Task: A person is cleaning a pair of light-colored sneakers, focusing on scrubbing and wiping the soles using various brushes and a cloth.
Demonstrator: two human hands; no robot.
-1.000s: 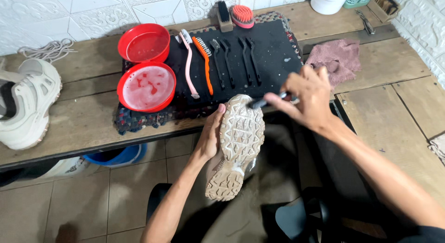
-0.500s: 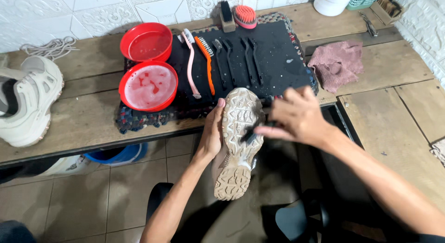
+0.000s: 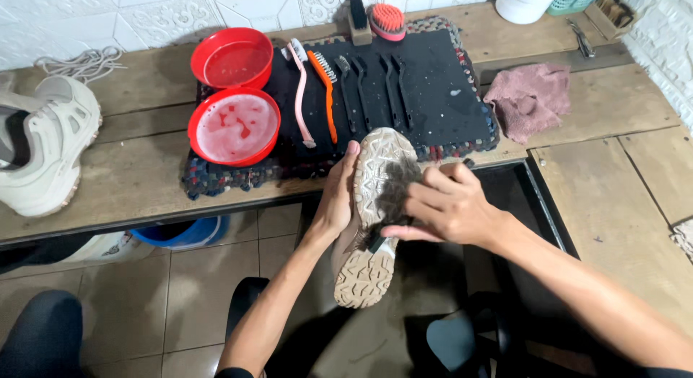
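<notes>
- The shoe (image 3: 372, 219) sits at frame centre, sole up, toe end toward the bench edge, heel end toward the lower frame, held off the bench above the tiled floor (image 3: 130, 299).
- The left hand (image 3: 338, 198) is wrapped around the shoe's left side, thumb along the upper sole edge; grip is closed on the shoe.
- The right hand (image 3: 447, 205) lies over the sole's right half, fingers curled shut around a dark brush (image 3: 379, 237), of which only a short dark end shows below the fingers, touching the sole.
- Count, upper centre of frame, on the black mat (image 3: 440, 97): two long-handled brushes in colour, one pink (image 3: 299, 97) and one orange (image 3: 323, 89); four black slim brushes (image 3: 375, 89) side by side to their right.
- Two red bowls (image 3: 232, 97) at the mat's left end; the nearer one holds foamy liquid.
- At the mat's top edge: one wooden-backed brush (image 3: 358, 17) and one oval orange brush (image 3: 388, 19).
- One pink cloth (image 3: 530, 97) at the upper right, just beside the mat.
- One white shoe (image 3: 47, 151) at the left edge, well apart from the hands; loose laces (image 3: 76, 60) lie above it.
- Bare wooden bench top (image 3: 628, 190) lies right of the right forearm; the bench edge runs just above the held shoe.
</notes>
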